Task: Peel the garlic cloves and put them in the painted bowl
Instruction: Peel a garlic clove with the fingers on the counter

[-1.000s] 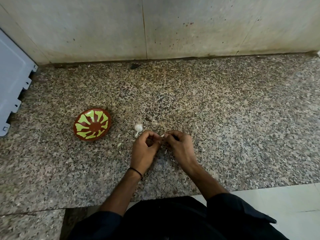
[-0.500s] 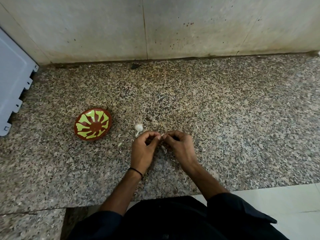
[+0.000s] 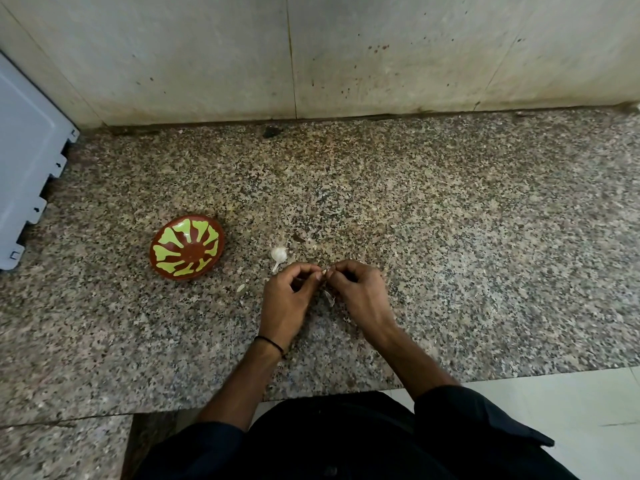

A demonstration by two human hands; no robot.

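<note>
A brown painted bowl (image 3: 187, 247) with a green-yellow pattern sits on the granite counter (image 3: 450, 237), left of my hands. It looks empty. A white garlic bulb (image 3: 278, 255) with a short stalk lies between the bowl and my hands. My left hand (image 3: 287, 299) and my right hand (image 3: 360, 296) meet fingertip to fingertip just above the counter, both pinching one small garlic clove (image 3: 325, 271), mostly hidden by the fingers. A strip of papery skin (image 3: 329, 297) hangs or lies just below the fingertips.
A small skin flake (image 3: 240, 288) lies left of my left hand. A grey-white panel (image 3: 27, 161) stands at the far left. A stained wall (image 3: 311, 53) rises behind the counter. The counter's front edge runs below my wrists, with pale floor tiles (image 3: 571, 403) at lower right.
A strip of garlic skin has come off and now shows under my fingertips. Both hands stay in the same place, still working the clove.
</note>
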